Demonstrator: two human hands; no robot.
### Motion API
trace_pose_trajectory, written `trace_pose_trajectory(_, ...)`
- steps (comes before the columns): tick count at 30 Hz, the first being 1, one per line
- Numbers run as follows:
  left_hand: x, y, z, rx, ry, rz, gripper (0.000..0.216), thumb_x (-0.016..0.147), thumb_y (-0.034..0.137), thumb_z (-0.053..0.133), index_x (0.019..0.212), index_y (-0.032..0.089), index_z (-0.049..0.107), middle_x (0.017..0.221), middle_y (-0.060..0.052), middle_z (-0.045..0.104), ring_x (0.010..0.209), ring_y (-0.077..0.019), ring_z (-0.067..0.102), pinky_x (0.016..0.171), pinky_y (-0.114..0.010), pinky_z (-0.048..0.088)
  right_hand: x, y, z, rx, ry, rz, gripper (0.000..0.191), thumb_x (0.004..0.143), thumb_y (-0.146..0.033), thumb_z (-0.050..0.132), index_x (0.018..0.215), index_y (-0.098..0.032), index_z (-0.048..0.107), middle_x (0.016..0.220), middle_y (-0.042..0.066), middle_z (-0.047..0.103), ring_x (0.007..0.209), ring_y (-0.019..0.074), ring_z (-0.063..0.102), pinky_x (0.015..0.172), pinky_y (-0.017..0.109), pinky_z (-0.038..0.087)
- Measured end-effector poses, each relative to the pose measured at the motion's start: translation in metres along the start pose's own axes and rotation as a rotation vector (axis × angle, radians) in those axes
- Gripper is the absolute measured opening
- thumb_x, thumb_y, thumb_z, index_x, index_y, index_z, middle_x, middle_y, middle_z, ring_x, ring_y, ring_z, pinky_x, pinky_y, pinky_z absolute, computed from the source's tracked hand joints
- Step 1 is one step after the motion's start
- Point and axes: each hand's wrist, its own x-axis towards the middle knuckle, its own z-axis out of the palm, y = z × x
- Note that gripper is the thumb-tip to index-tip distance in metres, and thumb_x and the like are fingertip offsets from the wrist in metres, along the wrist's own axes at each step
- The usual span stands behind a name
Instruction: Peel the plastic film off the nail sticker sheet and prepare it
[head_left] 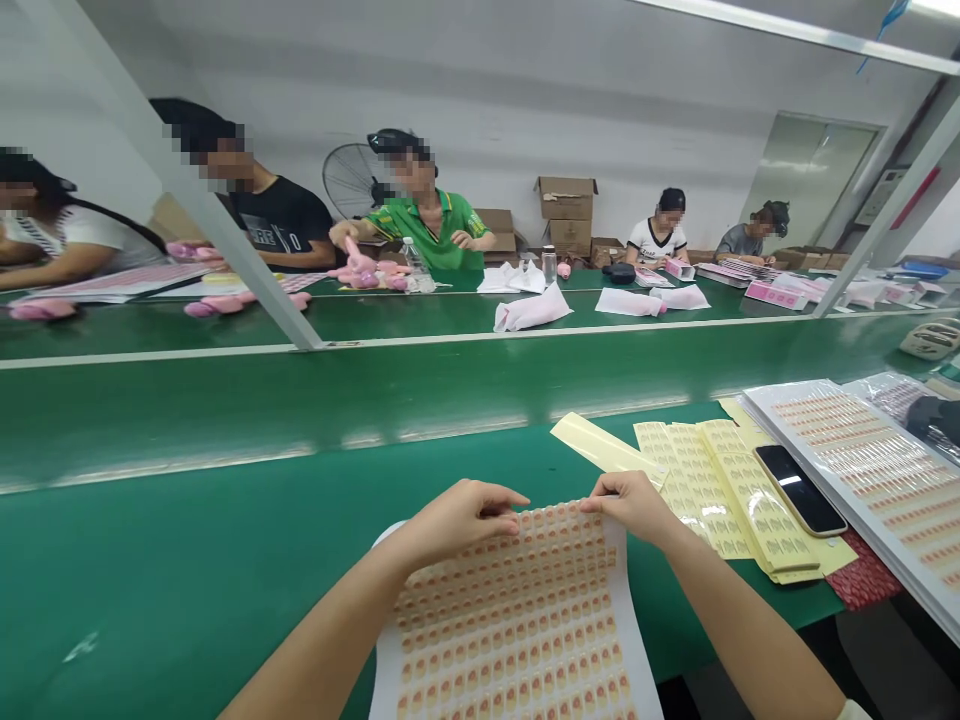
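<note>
Left hand (459,518) and right hand (628,503) pinching far edge of sticker sheet (517,620) at near edge of green tabletop (187,560). Small orange labels in rows, print unreadable. Phone (799,489) on yellow backing strips (720,480), right.

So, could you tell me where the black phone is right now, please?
The black phone lies at the right of the head view, on the yellow backing strips, between the person's right hand and the sticker stack.
</note>
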Motion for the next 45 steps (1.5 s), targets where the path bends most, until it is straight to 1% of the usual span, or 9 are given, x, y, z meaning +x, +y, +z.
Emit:
trace_pose_trajectory(6, -0.005, -0.004, -0.005, -0.007, 0.004, -0.050, 0.050, 0.068, 0.050, 0.051, 0.104, 0.018, 0.064, 0.076, -0.003, 0.070, 0.072, -0.0226, 0.062, 0.063, -0.030, 0.043, 0.000, 0.005, 0.000, -0.017, 0.019, -0.017, 0.026, 0.067, -0.038, 0.060, 0.051, -0.019, 0.054, 0.054, -0.002, 0.053, 0.059, 0.0131, 0.046, 0.054, 0.025, 0.033)
trace_pose_trajectory(10, -0.009, -0.006, -0.009, -0.005, -0.011, -0.073, 0.060, 0.063, 0.052, 0.057, 0.112, 0.019, 0.059, 0.073, -0.001, 0.069, 0.073, -0.0229, 0.062, 0.063, -0.030, 0.042, 0.000, 0.005, -0.002, -0.060, 0.042, 0.013, 0.035, 0.066, -0.044, 0.060, 0.047, -0.019, 0.044, 0.051, -0.004, 0.046, 0.055, 0.0115, 0.041, 0.051, 0.024, 0.030)
trace_pose_trajectory(14, -0.012, -0.009, -0.011, -0.005, 0.041, -0.110, 0.055, 0.063, 0.051, 0.056, 0.107, 0.019, 0.062, 0.065, 0.000, 0.065, 0.068, -0.0231, 0.061, 0.061, -0.031, 0.040, -0.001, 0.006, -0.005, -0.079, 0.061, 0.018, 0.041, 0.066, -0.049, 0.060, 0.047, -0.020, 0.037, 0.050, -0.005, 0.040, 0.054, 0.0105, 0.036, 0.050, 0.023, 0.027)
trace_pose_trajectory(20, -0.019, -0.016, -0.014, -0.069, 0.011, -0.112, 0.055, 0.062, 0.049, 0.058, 0.107, 0.017, 0.060, 0.075, -0.003, 0.069, 0.074, -0.0221, 0.061, 0.065, -0.029, 0.041, 0.000, 0.013, -0.010, -0.080, 0.085, 0.010, 0.041, 0.065, -0.050, 0.059, 0.047, -0.020, 0.038, 0.049, -0.005, 0.040, 0.054, 0.0111, 0.037, 0.050, 0.024, 0.029)
trace_pose_trajectory(26, -0.024, -0.018, -0.010, -0.034, 0.049, -0.093, 0.037, 0.069, 0.053, 0.048, 0.061, 0.019, 0.063, 0.055, 0.000, 0.050, 0.051, -0.0140, 0.039, 0.050, -0.028, 0.027, -0.001, 0.014, -0.013, -0.063, 0.074, 0.004, 0.041, 0.063, -0.054, 0.057, 0.047, -0.021, 0.038, 0.050, -0.004, 0.039, 0.054, 0.0119, 0.036, 0.052, 0.025, 0.029)
trace_pose_trajectory(34, -0.029, -0.020, -0.007, -0.014, -0.008, -0.063, 0.040, 0.073, 0.054, 0.041, 0.051, 0.021, 0.049, 0.050, 0.004, 0.031, 0.048, -0.0118, 0.025, 0.049, -0.029, 0.021, -0.001, 0.013, -0.011, -0.069, 0.065, 0.009, 0.040, 0.064, -0.051, 0.058, 0.047, -0.020, 0.039, 0.050, -0.004, 0.042, 0.055, 0.0123, 0.038, 0.052, 0.025, 0.030)
trace_pose_trajectory(39, -0.030, -0.013, -0.009, 0.018, 0.001, -0.049, 0.035, 0.072, 0.053, 0.047, 0.067, 0.023, 0.064, 0.055, 0.002, 0.049, 0.051, -0.0139, 0.041, 0.051, -0.027, 0.029, 0.000, 0.010, -0.010, -0.061, 0.058, 0.019, 0.040, 0.063, -0.051, 0.059, 0.046, -0.020, 0.039, 0.050, -0.004, 0.041, 0.054, 0.0119, 0.038, 0.051, 0.024, 0.030)
trace_pose_trajectory(42, -0.027, -0.008, -0.005, 0.019, 0.113, -0.016, 0.024, 0.068, 0.046, 0.053, 0.073, 0.025, 0.066, 0.066, 0.002, 0.064, 0.064, -0.0173, 0.057, 0.059, -0.026, 0.039, 0.000, 0.006, -0.009, -0.040, 0.078, 0.009, 0.040, 0.063, -0.051, 0.059, 0.047, -0.020, 0.040, 0.050, -0.004, 0.042, 0.054, 0.0121, 0.039, 0.051, 0.024, 0.031)
trace_pose_trajectory(45, -0.024, -0.009, 0.003, 0.015, 0.266, -0.033, 0.020, 0.068, 0.043, 0.052, 0.067, 0.025, 0.059, 0.076, 0.001, 0.068, 0.075, -0.0196, 0.061, 0.065, -0.028, 0.044, 0.001, 0.005, -0.010, 0.003, 0.121, 0.003, 0.041, 0.062, -0.053, 0.059, 0.047, -0.020, 0.040, 0.050, -0.003, 0.043, 0.055, 0.0123, 0.041, 0.051, 0.024, 0.033)
